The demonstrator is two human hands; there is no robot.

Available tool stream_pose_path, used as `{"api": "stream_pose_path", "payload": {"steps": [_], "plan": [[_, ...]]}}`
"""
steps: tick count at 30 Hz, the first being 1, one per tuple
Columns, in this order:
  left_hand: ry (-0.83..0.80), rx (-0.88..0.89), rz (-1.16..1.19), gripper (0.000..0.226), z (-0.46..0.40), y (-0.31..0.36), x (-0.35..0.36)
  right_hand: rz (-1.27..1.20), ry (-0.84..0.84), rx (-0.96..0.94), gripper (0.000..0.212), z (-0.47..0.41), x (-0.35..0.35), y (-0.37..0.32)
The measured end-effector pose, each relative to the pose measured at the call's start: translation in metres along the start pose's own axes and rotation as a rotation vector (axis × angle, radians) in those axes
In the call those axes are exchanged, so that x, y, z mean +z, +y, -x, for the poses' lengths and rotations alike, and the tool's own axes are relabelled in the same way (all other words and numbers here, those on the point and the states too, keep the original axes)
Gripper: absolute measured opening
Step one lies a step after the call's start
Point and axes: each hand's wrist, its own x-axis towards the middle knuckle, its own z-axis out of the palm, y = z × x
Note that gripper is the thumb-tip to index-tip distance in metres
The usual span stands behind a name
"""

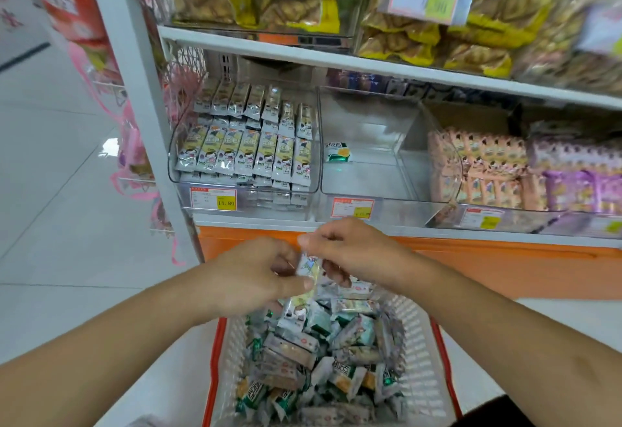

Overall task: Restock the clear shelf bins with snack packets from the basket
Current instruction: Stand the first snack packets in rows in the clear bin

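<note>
Both hands meet over the far end of the basket (420,342), at about twelve o'clock from its heap of mixed packets (313,352). The left hand (249,278) has its grip narrow, thumb and fingers pinched on a small stack of pale yellow snack packets (308,270). The right hand (350,251) is curled over the top of the same stack, fingertips on its upper edge. Judging by this, the two hands are squaring the packets into a tidy bundle so they can go into a bin standing in a row, not loose.

That fits the shelf. The left bin (242,187), at about eleven o'clock from the hands, holds the same yellow packets upright in neat ranks, faces forward, so the label reads from the aisle. The middle bin (370,174), at about twelve to one o'clock, is almost bare, with one green-and-orange packet (338,152) lying near its left wall. The right bin (447,170), at two o'clock, is packed with pink packets (481,164).

The basket sits low and directly below the bins, near the orange shelf base (505,265), which keeps each lift short. Sorting by type before lifting looks necessary, since the heap mixes several wrappers.
</note>
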Motion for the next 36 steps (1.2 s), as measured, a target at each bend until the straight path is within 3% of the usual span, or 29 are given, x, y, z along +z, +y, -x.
{"api": "stream_pose_path", "payload": {"steps": [3, 6, 10, 17, 19, 21, 24, 28, 36], "plan": [[0.094, 0.014, 0.255, 0.039, 0.010, 0.013, -0.008, -0.124, 0.171, -0.134, 0.023, 0.022, -0.003, -0.011], [0.178, 0.025, 0.416, 0.036, 0.017, 0.023, -0.017, 0.123, 0.198, -0.322, 0.049, 0.036, -0.002, -0.015], [0.188, 0.020, 0.466, 0.038, 0.016, 0.024, -0.025, 0.312, 0.130, -0.399, 0.076, 0.034, 0.008, -0.020], [0.222, -0.012, 0.467, 0.032, 0.006, 0.023, -0.040, 0.331, 0.233, -0.401, 0.075, 0.018, 0.005, -0.029], [0.344, 0.024, 0.199, 0.030, 0.002, 0.017, -0.054, 0.295, 0.300, -0.378, 0.070, 0.010, -0.002, -0.036], [0.515, 0.110, -0.275, 0.031, 0.000, 0.003, -0.074, 0.291, 0.367, -0.377, 0.067, -0.009, -0.015, -0.046], [0.576, 0.155, -0.705, 0.062, -0.002, -0.021, -0.099, 0.326, 0.430, -0.351, 0.067, -0.059, -0.043, -0.062], [0.528, 0.101, -0.814, 0.078, -0.007, -0.039, -0.108, 0.490, 0.487, -0.300, 0.080, -0.141, -0.082, -0.077], [0.516, 0.060, -0.837, 0.074, -0.015, -0.036, -0.110, 0.561, 0.359, -0.162, 0.063, -0.220, -0.117, -0.092]]}}
